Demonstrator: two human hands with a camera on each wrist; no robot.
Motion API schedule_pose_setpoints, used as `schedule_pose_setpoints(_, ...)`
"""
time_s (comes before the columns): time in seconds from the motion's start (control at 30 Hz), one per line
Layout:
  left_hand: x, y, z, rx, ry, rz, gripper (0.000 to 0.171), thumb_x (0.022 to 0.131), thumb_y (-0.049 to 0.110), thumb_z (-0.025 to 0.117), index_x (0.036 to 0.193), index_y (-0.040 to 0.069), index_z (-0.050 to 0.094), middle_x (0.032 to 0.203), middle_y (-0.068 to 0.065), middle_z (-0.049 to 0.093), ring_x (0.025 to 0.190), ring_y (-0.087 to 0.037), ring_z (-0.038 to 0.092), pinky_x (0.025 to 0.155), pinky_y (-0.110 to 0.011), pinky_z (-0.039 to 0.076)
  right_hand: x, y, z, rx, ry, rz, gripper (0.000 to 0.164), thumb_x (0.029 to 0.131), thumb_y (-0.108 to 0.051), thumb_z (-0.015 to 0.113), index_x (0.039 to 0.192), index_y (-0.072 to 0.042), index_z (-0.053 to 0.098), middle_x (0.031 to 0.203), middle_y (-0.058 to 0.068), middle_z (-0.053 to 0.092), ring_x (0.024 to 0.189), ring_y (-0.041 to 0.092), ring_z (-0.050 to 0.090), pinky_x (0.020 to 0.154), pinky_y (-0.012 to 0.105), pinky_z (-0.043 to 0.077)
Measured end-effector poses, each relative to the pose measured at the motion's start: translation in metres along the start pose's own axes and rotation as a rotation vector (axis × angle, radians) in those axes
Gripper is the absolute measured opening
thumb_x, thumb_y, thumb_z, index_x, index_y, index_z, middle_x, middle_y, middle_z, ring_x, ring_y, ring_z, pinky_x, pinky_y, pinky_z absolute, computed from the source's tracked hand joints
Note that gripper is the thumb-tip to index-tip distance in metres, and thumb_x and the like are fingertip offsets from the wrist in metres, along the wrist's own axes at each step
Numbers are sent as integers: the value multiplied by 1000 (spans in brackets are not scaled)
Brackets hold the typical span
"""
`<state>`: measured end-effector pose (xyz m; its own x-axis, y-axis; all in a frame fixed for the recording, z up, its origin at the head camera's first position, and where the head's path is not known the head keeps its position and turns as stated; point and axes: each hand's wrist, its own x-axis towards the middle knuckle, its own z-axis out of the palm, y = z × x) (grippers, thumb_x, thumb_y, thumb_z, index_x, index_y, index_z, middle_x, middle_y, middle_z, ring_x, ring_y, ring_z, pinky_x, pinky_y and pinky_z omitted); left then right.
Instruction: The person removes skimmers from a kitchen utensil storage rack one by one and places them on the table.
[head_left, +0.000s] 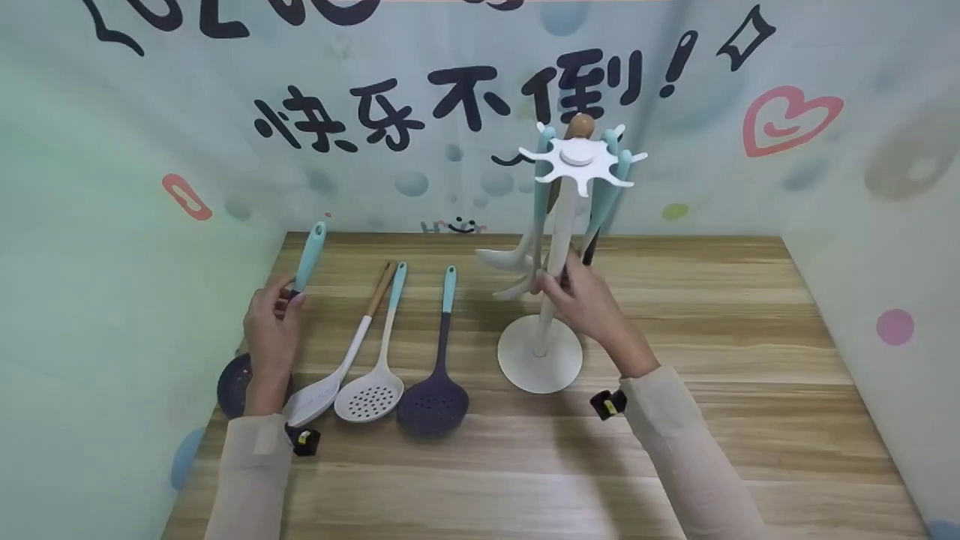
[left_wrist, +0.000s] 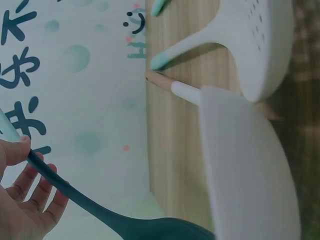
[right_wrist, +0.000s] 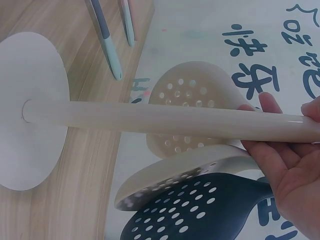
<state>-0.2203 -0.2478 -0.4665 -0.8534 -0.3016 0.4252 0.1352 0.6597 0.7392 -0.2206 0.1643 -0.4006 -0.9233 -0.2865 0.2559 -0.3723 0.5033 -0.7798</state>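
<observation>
A pale printed backdrop (head_left: 420,187) rises beyond the far edge of the wood-grain surface (head_left: 750,420). Right of centre on the surface stands a white rack (head_left: 561,240), with utensils hanging around its pole. The head view shows mostly their handles; the right wrist view adds perforated heads, among them a pale skimmer (right_wrist: 205,75) and a dark slotted head (right_wrist: 220,200).

Left of the rack lie a dark slotted turner (head_left: 433,405), a white skimmer (head_left: 369,397) and, farthest left of these, a white brown-handled utensil (head_left: 322,394), handles toward the far side. At the left edge is a dark ladle (left_wrist: 85,201), raised at its turquoise handle end; the left wrist view shows its shaft, largely hidden from the head camera.

The right hand (head_left: 589,304) grips the rack's pole, fingers curled around it. The left hand (head_left: 271,330) pinches the ladle's shaft between thumb and fingers, just below the handle.
</observation>
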Motion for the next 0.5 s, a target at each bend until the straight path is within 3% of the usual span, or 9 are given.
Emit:
schedule_pose_setpoints(0.3,3,-12,1,58,-60,-47,35,94,18,54,126,5,55,105,-19,55,96,-29,53,85,-41,44,1,0,2,-2,-6,9,24,96,-16,45,115,0,43,87,14,68,88,27,65,82,45,51)
schedule_pose_setpoints(0.5,4,-17,0,89,-63,-50,34,93,18,55,125,6,55,104,-19,55,95,-29,54,85,-41,44,1,-1,1,-1,0,17,25,96,-15,46,115,1,43,87,14,67,87,27,65,82,46,51)
